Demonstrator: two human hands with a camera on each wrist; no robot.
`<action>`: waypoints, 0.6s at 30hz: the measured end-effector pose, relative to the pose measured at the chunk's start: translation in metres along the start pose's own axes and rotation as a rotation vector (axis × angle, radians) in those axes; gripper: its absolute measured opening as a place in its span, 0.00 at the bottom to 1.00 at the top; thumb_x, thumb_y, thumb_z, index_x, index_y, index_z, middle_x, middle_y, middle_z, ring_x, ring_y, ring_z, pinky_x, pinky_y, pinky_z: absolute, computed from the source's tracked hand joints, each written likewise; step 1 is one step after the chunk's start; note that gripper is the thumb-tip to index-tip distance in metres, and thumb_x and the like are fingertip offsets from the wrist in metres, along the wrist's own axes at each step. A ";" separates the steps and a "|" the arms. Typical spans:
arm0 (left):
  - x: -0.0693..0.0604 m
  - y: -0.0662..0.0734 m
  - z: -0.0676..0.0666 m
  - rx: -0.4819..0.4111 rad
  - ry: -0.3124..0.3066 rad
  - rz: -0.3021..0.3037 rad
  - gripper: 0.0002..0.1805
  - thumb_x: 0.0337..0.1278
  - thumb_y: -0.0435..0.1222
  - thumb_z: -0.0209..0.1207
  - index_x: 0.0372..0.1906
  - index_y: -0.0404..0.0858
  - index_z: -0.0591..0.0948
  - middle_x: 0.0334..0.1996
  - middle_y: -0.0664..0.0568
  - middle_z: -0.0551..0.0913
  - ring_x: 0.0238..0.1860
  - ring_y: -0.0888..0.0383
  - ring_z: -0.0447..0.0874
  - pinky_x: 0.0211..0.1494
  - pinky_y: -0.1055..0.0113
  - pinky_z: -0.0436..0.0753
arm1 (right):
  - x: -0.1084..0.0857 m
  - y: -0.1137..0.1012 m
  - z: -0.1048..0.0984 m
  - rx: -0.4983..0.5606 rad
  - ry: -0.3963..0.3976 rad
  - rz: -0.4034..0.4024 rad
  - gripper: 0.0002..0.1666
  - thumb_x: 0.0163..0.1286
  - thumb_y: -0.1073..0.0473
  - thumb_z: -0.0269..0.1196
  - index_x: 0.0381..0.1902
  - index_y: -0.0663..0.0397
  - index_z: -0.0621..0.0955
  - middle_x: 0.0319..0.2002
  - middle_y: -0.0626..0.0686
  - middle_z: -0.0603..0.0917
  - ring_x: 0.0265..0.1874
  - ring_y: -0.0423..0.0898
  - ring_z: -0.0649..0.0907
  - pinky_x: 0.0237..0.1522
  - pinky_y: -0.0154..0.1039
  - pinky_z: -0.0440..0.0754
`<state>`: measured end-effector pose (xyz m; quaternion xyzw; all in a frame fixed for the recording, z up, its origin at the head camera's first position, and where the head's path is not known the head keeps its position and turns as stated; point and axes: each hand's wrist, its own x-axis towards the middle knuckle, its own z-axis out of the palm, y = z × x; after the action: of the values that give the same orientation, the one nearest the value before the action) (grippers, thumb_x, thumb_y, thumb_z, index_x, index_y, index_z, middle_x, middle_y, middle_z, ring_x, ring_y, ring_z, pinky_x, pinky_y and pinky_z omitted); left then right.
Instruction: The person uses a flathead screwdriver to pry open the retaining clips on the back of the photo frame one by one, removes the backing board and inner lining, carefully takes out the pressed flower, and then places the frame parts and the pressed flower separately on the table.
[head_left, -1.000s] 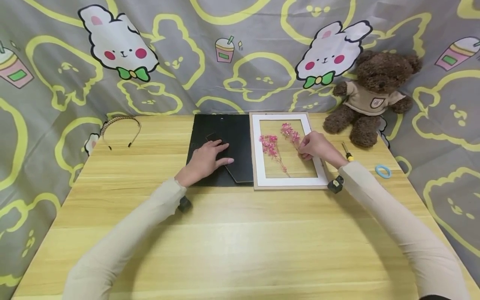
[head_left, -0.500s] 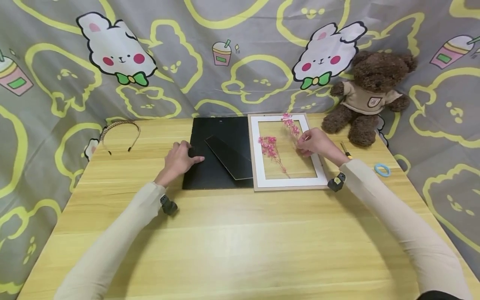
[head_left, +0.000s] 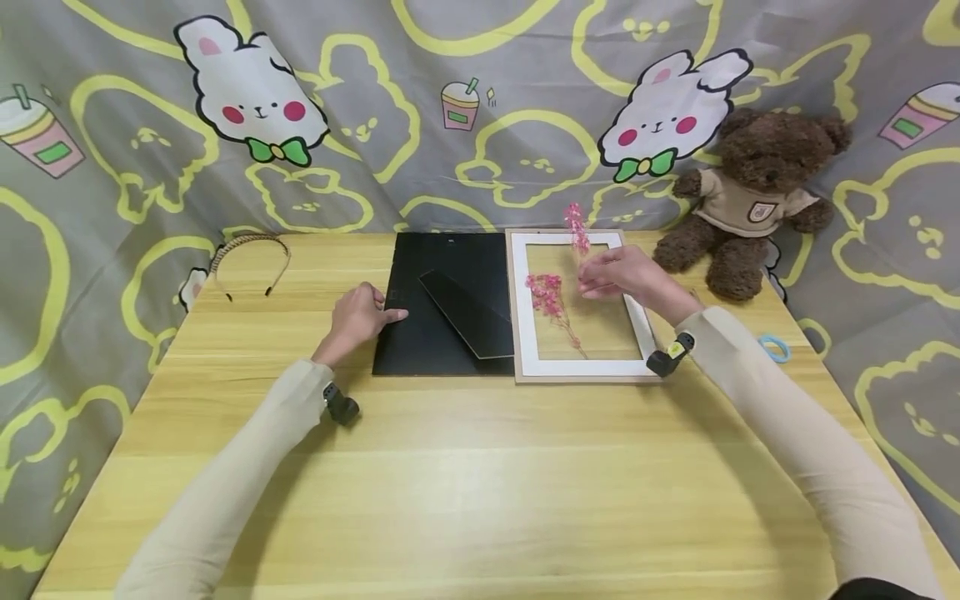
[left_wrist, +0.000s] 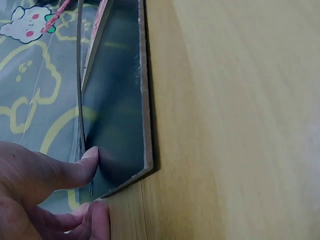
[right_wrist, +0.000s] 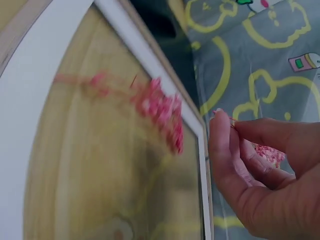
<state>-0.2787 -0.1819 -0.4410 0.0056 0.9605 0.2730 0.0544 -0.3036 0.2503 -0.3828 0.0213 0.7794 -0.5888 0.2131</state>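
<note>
Your right hand [head_left: 621, 272] pinches a pink sprig [head_left: 577, 225] above the frame [head_left: 588, 367]. Your left hand [head_left: 357, 313] pinches the black board [head_left: 420, 337] alongside.

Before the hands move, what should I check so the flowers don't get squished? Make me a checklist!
1. Right hand holding the first pink sprig: ok.
2. That sprig lifted off the picture frame: ok.
3. Other sprig lying within the frame's opening: ok.
4. Left hand gripping the black board by its edge: ok.
5. Board and frame well apart: not ok, they're right beside each other.
6. Board's gripped side flat on the table: cannot tell.
</note>
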 end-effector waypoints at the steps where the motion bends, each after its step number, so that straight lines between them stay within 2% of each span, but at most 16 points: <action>1: 0.000 -0.001 0.000 -0.006 -0.004 0.000 0.29 0.66 0.47 0.71 0.54 0.25 0.77 0.49 0.35 0.83 0.45 0.42 0.81 0.54 0.47 0.80 | 0.002 -0.002 0.002 0.030 -0.008 -0.006 0.20 0.80 0.64 0.60 0.60 0.77 0.77 0.36 0.55 0.91 0.35 0.44 0.91 0.46 0.38 0.89; 4: 0.001 -0.002 0.000 -0.026 -0.008 0.001 0.28 0.66 0.46 0.70 0.53 0.25 0.78 0.48 0.36 0.83 0.45 0.43 0.81 0.56 0.47 0.80 | 0.008 -0.010 0.010 0.123 -0.025 -0.009 0.13 0.79 0.66 0.60 0.54 0.72 0.80 0.34 0.57 0.91 0.33 0.44 0.91 0.44 0.38 0.89; 7: 0.001 -0.005 0.000 -0.046 -0.002 -0.001 0.25 0.68 0.45 0.69 0.51 0.26 0.78 0.46 0.37 0.83 0.46 0.43 0.81 0.58 0.46 0.80 | 0.015 -0.018 0.020 0.175 -0.050 -0.020 0.11 0.78 0.69 0.60 0.52 0.73 0.81 0.33 0.58 0.91 0.32 0.46 0.92 0.42 0.38 0.89; 12: 0.001 -0.007 0.000 -0.070 0.012 -0.013 0.18 0.71 0.42 0.66 0.46 0.29 0.81 0.44 0.39 0.84 0.47 0.44 0.82 0.58 0.46 0.80 | 0.022 -0.033 0.036 0.140 -0.070 -0.027 0.13 0.79 0.68 0.59 0.53 0.78 0.78 0.32 0.58 0.91 0.32 0.47 0.92 0.43 0.41 0.90; 18: 0.002 -0.007 0.001 -0.070 0.013 -0.011 0.17 0.71 0.41 0.66 0.47 0.28 0.82 0.44 0.38 0.85 0.46 0.44 0.83 0.57 0.47 0.81 | 0.029 -0.052 0.058 0.135 -0.117 -0.024 0.15 0.79 0.68 0.58 0.54 0.79 0.77 0.33 0.58 0.90 0.32 0.47 0.92 0.42 0.43 0.90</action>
<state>-0.2809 -0.1872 -0.4456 -0.0035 0.9507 0.3061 0.0500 -0.3271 0.1744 -0.3590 -0.0079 0.7244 -0.6427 0.2493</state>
